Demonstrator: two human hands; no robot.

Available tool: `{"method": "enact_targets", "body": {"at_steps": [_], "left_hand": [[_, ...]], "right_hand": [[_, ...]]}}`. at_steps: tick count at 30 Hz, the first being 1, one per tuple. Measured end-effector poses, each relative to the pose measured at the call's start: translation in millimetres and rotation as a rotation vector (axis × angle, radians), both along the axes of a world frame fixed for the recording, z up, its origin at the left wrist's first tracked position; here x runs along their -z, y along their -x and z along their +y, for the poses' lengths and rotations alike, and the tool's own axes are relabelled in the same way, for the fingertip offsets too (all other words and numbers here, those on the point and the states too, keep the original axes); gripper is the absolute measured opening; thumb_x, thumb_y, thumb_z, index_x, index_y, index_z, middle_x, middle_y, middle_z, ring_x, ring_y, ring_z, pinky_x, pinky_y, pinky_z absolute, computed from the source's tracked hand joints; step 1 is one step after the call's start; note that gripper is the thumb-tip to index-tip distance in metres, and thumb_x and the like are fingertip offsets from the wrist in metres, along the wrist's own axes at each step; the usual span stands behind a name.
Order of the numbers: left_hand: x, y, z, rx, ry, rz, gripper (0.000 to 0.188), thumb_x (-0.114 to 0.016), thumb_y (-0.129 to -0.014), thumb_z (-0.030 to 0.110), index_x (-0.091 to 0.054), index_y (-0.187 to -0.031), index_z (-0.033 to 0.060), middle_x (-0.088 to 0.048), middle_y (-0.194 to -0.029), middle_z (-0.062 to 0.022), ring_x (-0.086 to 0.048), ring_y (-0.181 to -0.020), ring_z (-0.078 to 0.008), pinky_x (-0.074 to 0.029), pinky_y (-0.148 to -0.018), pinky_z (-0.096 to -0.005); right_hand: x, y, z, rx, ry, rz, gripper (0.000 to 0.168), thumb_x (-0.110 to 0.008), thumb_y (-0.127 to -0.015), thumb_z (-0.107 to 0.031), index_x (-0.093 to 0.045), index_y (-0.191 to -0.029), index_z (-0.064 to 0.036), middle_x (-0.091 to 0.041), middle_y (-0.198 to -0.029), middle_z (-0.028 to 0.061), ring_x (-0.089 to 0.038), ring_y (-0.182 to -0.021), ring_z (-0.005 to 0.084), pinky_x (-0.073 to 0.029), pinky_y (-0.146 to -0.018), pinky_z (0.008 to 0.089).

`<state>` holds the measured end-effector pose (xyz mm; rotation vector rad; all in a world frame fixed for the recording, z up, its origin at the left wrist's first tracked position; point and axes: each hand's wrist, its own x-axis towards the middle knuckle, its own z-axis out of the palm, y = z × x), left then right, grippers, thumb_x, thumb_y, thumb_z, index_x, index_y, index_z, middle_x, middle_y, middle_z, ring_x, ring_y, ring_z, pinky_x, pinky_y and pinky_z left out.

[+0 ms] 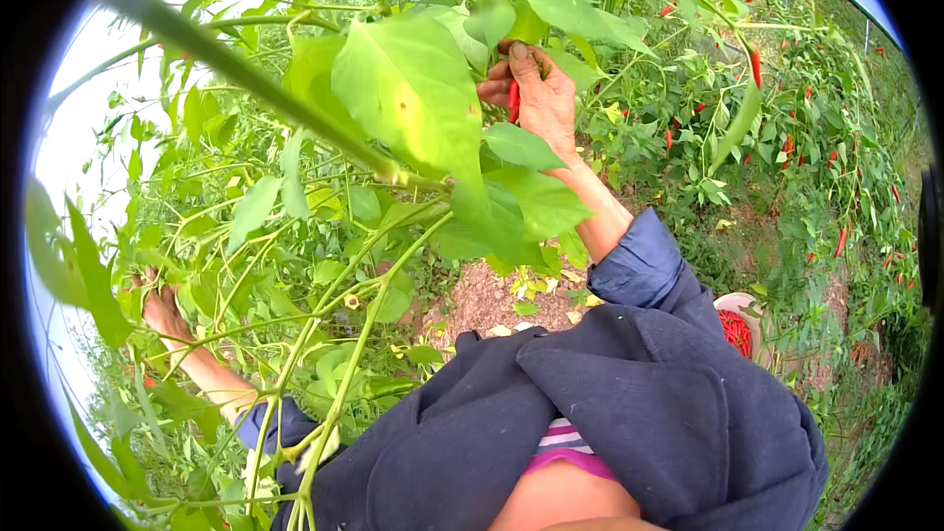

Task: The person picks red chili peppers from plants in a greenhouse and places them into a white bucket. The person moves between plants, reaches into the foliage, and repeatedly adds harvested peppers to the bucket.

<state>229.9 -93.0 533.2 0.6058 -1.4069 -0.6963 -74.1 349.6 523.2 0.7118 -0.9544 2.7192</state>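
Observation:
My right hand [544, 92] is raised among the upper leaves of a chili plant, with thumb and fingers pinched together. A ripe red chili pepper [514, 101] shows within its grip, against the palm side. Just left of this hand, a broad green leaf [405, 88] hangs close to the camera. Far to the left, my left hand [164, 311] reaches in among stems and foliage. Leaves cover its fingers, so what it touches is hidden. Forked green stems [383, 280] of the plant cross in front of my left arm.
Beside my right side stands a pale bucket [754, 317] with many red chilies [735, 333] in it. Bare soil [501, 302] lies below, strewn with fallen leaves. More chili plants [796, 133] bearing red fruit grow to the right. A thick stem [243, 74] passes near the camera.

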Motion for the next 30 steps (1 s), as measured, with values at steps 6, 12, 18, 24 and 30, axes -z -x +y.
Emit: {"method": "enact_targets", "body": {"at_steps": [6,12,18,24,30], "left_hand": [[-23,-58,-5,-0.25,0.074,0.036,0.014,-0.059,-0.078,0.006,-0.062,-0.09,-0.0002,-0.062,-0.083,-0.0102,-0.057,-0.073,-0.0192,-0.043,-0.06,-0.0314],[-42,-30,154,0.092,0.757,0.28,0.009,-0.061,-0.076,0.0,-0.066,-0.083,-0.0031,-0.063,-0.076,-0.0101,-0.058,-0.066,-0.0173,-0.044,-0.053,-0.029],[-84,181,323,0.518,1.473,-0.329,0.018,-0.065,-0.077,0.001,-0.065,-0.094,0.0043,-0.066,-0.089,-0.0102,-0.06,-0.084,-0.0261,-0.046,-0.079,-0.0352],[-127,282,226,-0.253,1.4,-0.544,0.025,-0.057,-0.084,0.012,-0.063,-0.108,0.0113,-0.065,-0.097,-0.0038,-0.058,-0.088,-0.0196,-0.035,-0.093,-0.0354],[-102,294,222,-0.025,1.439,-0.455,0.01,-0.062,-0.084,0.02,-0.065,-0.08,0.0103,-0.056,-0.08,-0.0028,-0.058,-0.078,-0.0191,-0.035,-0.093,-0.0368]], "right_hand": [[-9,56,-42,0.05,0.01,0.05,0.037,-0.057,-0.095,-0.028,-0.058,-0.109,0.006,-0.063,-0.078,0.0096,-0.064,-0.063,0.0147,-0.052,-0.057,0.0256],[-25,77,-84,0.288,-0.197,-0.053,0.032,-0.062,-0.09,-0.029,-0.066,-0.092,0.002,-0.068,-0.074,0.009,-0.064,-0.062,0.0143,-0.052,-0.058,0.0283],[-11,84,-91,0.016,-0.114,0.035,0.033,-0.057,-0.093,-0.022,-0.06,-0.111,0.005,-0.068,-0.083,0.0105,-0.067,-0.07,0.0135,-0.053,-0.06,0.0254],[-20,44,-38,0.11,-0.216,0.04,0.029,-0.053,-0.095,-0.017,-0.06,-0.113,0.005,-0.067,-0.086,0.0093,-0.062,-0.066,0.012,-0.052,-0.059,0.0247],[-24,23,-12,0.502,-0.75,0.183,0.028,-0.054,-0.093,-0.02,-0.064,-0.115,-0.004,-0.063,-0.069,0.0003,-0.05,-0.056,0.0062,-0.043,-0.053,0.0232]]}}
